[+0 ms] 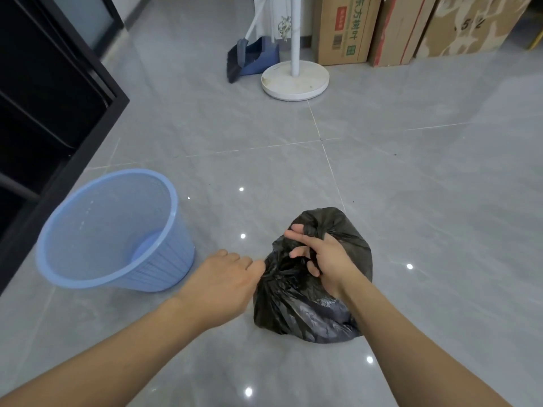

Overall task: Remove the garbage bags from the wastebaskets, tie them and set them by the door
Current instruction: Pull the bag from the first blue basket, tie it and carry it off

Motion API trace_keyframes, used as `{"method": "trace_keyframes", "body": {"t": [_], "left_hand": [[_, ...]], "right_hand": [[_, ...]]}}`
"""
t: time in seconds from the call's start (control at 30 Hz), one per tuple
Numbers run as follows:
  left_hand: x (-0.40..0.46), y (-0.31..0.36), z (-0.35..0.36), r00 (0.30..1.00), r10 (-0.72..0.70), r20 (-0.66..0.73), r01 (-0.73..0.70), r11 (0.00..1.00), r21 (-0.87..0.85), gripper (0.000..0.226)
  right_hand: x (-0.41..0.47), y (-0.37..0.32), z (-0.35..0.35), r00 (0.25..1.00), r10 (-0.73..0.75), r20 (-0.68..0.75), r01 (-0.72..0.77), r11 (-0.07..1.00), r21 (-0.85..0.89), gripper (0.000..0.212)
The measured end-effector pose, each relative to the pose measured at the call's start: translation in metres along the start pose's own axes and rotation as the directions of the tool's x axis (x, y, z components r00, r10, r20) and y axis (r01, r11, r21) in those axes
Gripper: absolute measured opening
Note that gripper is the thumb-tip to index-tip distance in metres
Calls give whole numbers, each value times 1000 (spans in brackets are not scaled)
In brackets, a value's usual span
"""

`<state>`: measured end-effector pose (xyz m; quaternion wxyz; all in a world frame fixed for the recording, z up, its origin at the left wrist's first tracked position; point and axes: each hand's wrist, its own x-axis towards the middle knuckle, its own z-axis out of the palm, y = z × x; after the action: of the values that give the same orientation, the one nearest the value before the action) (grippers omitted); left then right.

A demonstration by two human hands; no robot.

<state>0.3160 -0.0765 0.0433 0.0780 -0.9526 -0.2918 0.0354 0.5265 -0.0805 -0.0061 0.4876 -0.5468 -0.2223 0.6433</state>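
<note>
A black garbage bag point(305, 309) sits on the grey tiled floor near the bottom centre, its top gathered and twisted. My right hand point(321, 259) grips the gathered plastic at the top, fingers wound into it. My left hand point(227, 282) pinches the bag's left side at the neck with thumb and fingertips. To the left stands a light blue mesh wastebasket point(164, 259) with no bag inside, tilted a little in this wide-angle view.
A black shelf unit point(53, 113) runs along the left. Farther back stand a white round stand base point(295, 80), a blue dustpan and broom point(249, 57), and cardboard boxes point(346, 30) against the wall. Open floor lies between.
</note>
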Motion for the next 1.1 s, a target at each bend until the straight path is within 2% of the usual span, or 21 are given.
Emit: {"method": "trace_keyframes", "body": {"t": [0.13,0.33,0.4,0.43,0.53,0.6,0.67,0.7,0.77,0.83,0.87,0.93,1.03,1.1], "left_hand": [[-3,-16,-2,1000,-7,-8,7,1000,18,26],[15,-41,-7,997,12,-78,-14,1000,-26,9],[29,-46,-10,999,6,-50,-11,996,-92,23],[37,-48,-11,1000,-13,-10,12,989,-147,28],[66,-54,-7,989,-97,112,127,946,-299,32],[78,-54,-4,961,-174,217,260,839,-479,32],[82,-51,-1,916,-238,323,400,590,-701,29],[82,-49,0,899,-255,357,438,469,-767,27],[78,-43,2,876,-284,390,468,305,-830,22],[74,-37,9,858,-299,418,472,137,-871,21],[73,-33,14,847,-306,435,475,68,-877,21],[71,-27,22,824,-331,459,492,18,-870,21],[71,-19,27,811,-398,429,500,91,-861,21],[72,-16,28,802,-439,405,502,130,-855,21]], "right_hand": [[-1,1,11,997,64,41,-46,939,-342,23],[0,6,16,975,175,139,-71,833,-548,25],[1,5,17,977,185,108,-65,737,-673,27],[2,5,18,981,172,94,-59,719,-692,30],[-3,-8,20,973,212,90,-112,778,-618,41],[-6,-19,19,947,272,171,-140,829,-542,48],[-6,-27,15,916,332,227,-162,821,-547,55],[-7,-31,16,900,364,238,-165,792,-588,57],[-3,-34,14,864,442,242,-152,686,-711,51],[-1,-37,17,852,460,248,-63,561,-825,36],[-1,-39,18,851,458,255,-22,518,-855,35],[0,-41,20,841,469,268,21,466,-884,40],[-3,-44,17,828,491,269,60,401,-914,35],[-3,-46,15,871,408,273,134,337,-932,21]]}}
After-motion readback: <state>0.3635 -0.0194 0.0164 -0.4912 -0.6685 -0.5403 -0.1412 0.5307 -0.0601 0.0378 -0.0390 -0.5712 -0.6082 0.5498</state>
